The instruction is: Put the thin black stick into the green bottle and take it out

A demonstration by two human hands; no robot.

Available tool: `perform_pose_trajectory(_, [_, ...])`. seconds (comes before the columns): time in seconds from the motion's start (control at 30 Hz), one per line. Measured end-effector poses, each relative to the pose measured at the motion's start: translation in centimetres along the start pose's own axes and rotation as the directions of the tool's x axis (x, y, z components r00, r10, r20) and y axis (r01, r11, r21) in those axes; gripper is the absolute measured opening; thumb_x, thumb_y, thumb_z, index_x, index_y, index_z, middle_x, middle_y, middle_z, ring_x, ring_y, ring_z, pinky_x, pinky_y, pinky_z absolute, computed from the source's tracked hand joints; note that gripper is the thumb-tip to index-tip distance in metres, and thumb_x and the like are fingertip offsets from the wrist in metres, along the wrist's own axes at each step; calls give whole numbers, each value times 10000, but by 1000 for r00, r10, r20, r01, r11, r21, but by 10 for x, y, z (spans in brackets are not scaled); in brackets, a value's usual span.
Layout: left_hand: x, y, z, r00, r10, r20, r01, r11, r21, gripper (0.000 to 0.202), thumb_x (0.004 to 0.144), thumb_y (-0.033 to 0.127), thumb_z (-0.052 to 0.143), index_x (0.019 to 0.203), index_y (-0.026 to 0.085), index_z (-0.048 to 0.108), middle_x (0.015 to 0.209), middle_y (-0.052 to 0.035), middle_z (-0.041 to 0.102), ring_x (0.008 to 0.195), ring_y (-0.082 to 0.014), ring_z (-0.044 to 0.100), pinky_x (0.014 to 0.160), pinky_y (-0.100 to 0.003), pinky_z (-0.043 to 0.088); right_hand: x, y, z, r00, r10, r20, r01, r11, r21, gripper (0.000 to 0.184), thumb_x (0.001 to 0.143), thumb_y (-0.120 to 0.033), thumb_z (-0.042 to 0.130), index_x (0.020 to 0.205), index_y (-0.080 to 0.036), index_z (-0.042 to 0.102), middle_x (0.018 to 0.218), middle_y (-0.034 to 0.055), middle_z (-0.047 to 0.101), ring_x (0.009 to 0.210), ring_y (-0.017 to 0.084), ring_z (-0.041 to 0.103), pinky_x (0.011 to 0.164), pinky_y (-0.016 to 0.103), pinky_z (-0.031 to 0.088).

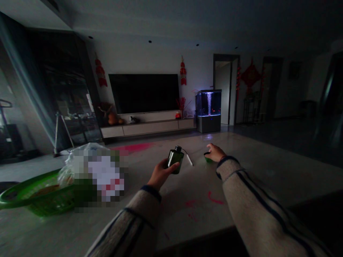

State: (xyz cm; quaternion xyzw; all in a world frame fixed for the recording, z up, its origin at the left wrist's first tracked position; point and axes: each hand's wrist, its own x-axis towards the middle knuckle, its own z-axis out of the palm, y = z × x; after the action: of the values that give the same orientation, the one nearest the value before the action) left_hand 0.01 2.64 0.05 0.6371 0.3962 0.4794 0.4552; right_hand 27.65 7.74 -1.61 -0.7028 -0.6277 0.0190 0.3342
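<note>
My left hand (162, 173) is wrapped round a dark green bottle (175, 159), with the thumb across its front. The bottle is held almost upright above the table, and its narrow neck shows no cap. Over to the right, my right hand (215, 152) has its fingers curled at a small green container (208, 159) with a dark rim, partly hidden by the hand. Between the hands lies a thin white stick-like piece (190, 160), with a fine dark line running from its upper end towards the bottle.
On the left of the pale table (281, 171) stands a green plastic basket (50, 203). A clear plastic bag (88, 151) and a blurred-out white item (107, 175) are at it. Pink-red marks (215, 198) stain the tabletop. Beyond are a television and a lit aquarium (209, 103).
</note>
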Motion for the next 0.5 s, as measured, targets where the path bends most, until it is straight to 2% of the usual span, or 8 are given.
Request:
perform_pose_trajectory(0.1, [0,0,0,1000,3,7,-3,1000,0,529,559,420,717,949,81,604,853,-103,655,754,-198,620,692,-324,502,0,3,3,998,-9,58,12,999,-52,469,610,-261,614,1051,-133,519,926,95,598,855,183,571,741,256,411])
perform_pose_trajectory(0.3, [-1,1,0,1000,3,-10,-3,1000,3,496,569,409,713,939,96,606,852,-99,659,753,-192,621,691,-315,501,2,4,3,996,36,81,-29,995,-93,424,586,-302,625,976,-141,585,1006,130,601,905,219,574,714,271,423])
perform_pose_trajectory(0.43, [-2,2,1,1000,6,-11,-6,1000,8,472,565,409,714,912,105,615,835,-86,662,746,-188,623,683,-306,502,1,3,2,987,57,148,-46,996,-81,187,587,-309,632,723,-180,638,773,80,650,814,214,595,633,266,416])
perform_pose_trajectory(0.5, [-1,2,0,1000,10,-8,-10,1000,4,482,561,412,716,913,99,615,834,-90,662,739,-190,623,672,-305,504,0,3,1,981,63,185,-54,997,-56,129,588,-302,637,633,-181,634,656,64,638,749,208,601,607,267,406])
